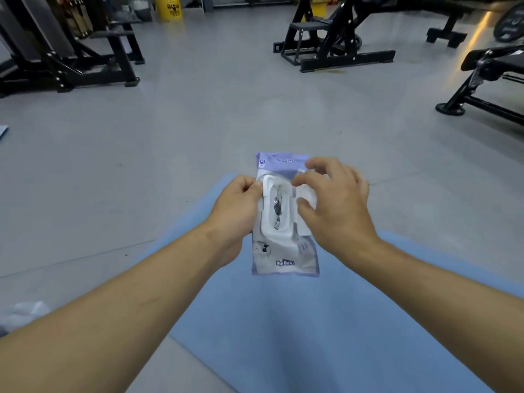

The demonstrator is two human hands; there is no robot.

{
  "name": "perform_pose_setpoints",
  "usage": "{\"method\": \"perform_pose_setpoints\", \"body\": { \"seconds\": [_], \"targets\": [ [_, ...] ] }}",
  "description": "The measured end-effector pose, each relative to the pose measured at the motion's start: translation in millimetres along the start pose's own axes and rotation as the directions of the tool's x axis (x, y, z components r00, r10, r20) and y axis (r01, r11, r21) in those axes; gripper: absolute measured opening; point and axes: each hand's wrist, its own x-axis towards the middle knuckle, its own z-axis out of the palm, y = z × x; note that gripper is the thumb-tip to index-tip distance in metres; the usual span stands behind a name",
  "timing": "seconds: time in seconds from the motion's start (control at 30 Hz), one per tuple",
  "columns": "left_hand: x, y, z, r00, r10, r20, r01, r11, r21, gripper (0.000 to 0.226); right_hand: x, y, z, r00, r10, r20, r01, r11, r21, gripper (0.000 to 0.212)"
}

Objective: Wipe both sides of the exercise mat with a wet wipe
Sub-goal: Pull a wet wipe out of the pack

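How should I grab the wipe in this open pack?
Pinch the wipe where it bunches in the slot, coming straight onto the pack face with the right hand. The lid is flipped open rightward, and the left hand steadies the left edge.

One head-worn wide-angle view faces forward and down, close above the exercise mat

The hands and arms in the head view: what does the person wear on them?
Nothing worn shows. The left hand and the right hand have no gloves, and no ring, watch or bracelet shows. The left forearm and the right forearm are without sleeves as far as the picture reaches.
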Motion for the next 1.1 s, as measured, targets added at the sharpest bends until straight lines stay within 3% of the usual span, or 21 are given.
{"method": "perform_pose_setpoints", "body": {
  "seconds": [0.23,0.37,0.6,0.77,1.03,1.1],
  "targets": [
    [-3.7,-4.2,2.6,0.999,0.022,0.042,-0.024,0.998,0.056,0.019,6.6,-15.4,5.5,0.998,-0.039,-0.059,0.044,0.995,0.087,0.008],
    [-1.7,-7.3,0.6,0.999,0.032,0.017,-0.033,0.996,0.077,0.019,4.6,-20.4,4.1,0.999,-0.012,0.047,0.0,0.974,0.227,0.008],
    [10.4,-15.0,-9.5,0.996,0.04,-0.076,-0.033,0.995,0.093,0.02,0.5,-25.9,-2.7,0.995,0.068,0.074,-0.093,0.909,0.407,0.013],
    [13.4,-18.5,-12.7,0.99,0.05,-0.134,-0.036,0.994,0.104,0.021,3.6,-30.9,-3.2,0.962,0.206,0.177,-0.272,0.748,0.605,0.009],
    [16.4,-17.0,-15.8,0.978,0.089,-0.187,-0.078,0.995,0.065,0.017,1.4,-2.9,4.1,0.905,0.32,0.282,-0.411,0.829,0.378,0.008],
    [17.0,-16.3,-17.6,0.975,0.097,-0.198,-0.087,0.995,0.058,0.016,-0.3,0.3,2.8,0.872,0.373,0.317,-0.463,0.84,0.284,0.017]
  ]
}}
